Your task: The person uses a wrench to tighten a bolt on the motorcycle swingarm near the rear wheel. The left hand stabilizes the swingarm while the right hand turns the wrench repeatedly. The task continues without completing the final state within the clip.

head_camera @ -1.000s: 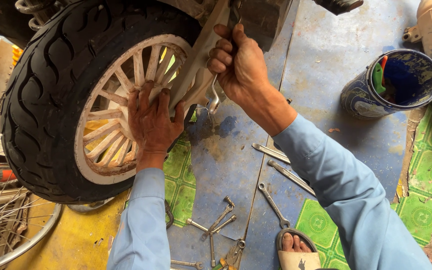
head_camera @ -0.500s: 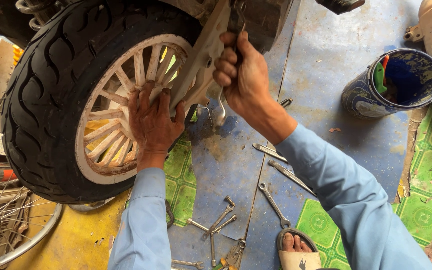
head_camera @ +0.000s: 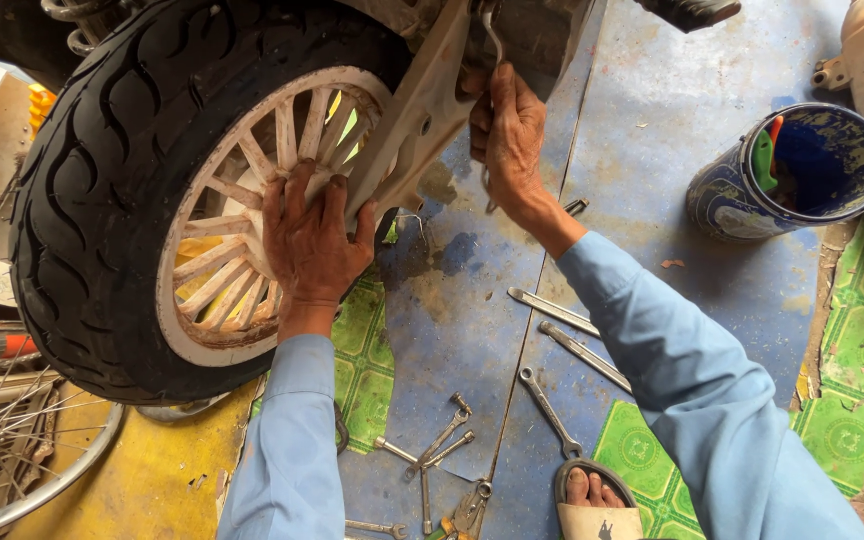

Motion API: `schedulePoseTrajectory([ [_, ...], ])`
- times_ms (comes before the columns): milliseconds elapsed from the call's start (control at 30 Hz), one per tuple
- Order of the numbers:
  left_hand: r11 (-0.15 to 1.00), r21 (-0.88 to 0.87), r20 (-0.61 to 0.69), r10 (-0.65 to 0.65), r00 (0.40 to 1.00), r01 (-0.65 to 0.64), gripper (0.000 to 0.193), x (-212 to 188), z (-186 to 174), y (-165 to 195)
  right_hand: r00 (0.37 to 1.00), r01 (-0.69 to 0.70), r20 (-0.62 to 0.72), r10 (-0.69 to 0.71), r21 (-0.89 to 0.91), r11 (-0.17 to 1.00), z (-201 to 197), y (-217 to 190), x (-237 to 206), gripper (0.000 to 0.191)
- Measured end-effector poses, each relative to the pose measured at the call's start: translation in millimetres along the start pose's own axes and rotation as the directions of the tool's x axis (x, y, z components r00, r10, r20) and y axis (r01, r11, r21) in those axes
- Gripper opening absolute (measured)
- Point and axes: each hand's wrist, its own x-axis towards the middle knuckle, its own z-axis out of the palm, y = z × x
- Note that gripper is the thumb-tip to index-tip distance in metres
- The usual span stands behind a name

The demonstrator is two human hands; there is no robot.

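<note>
A scooter wheel with a black tyre [head_camera: 102, 190] and a dirty white spoked rim [head_camera: 242, 160] fills the upper left. My left hand [head_camera: 310, 245] presses flat on the rim's hub, fingers spread over the spokes. A white swing arm [head_camera: 422, 110] runs diagonally across the wheel. My right hand [head_camera: 512, 135] grips a thin metal wrench [head_camera: 492, 40] at the arm's upper end, beside the dark engine casing. Both forearms wear light blue sleeves.
Several spanners [head_camera: 552, 310] lie on the blue floor, with a T-handle socket tool [head_camera: 437, 445] near the bottom. A blue bucket [head_camera: 752, 215] holding tools stands at right. A spoked bicycle wheel [head_camera: 12, 450] lies bottom left. My sandalled foot [head_camera: 587, 495] shows below.
My right hand has risen along the swing arm with the wrench, from its lower middle part to its upper end. The left hand has stayed on the hub.
</note>
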Motion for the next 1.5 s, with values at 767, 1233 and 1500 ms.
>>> schedulePoseTrajectory([
  [767,1.0,0.011,0.003,0.007,1.0,-0.007,0.034,0.0,-1.4,-1.3,0.866,-0.414,0.186,0.464,0.787,0.457,61.9,-88.5,-5.7,0.036],
  [1233,1.0,0.014,0.013,-0.012,1.0,0.012,0.035,-2.1,0.0,-1.7,0.943,-0.316,0.11,0.315,0.599,0.736,50.9,-55.3,-28.8,0.039],
  [1500,0.999,0.045,-0.019,0.004,1.0,-0.003,0.035,-1.8,1.7,-2.3,0.997,-0.072,-0.001,0.073,0.137,0.988,13.6,-11.3,-14.5,0.045],
])
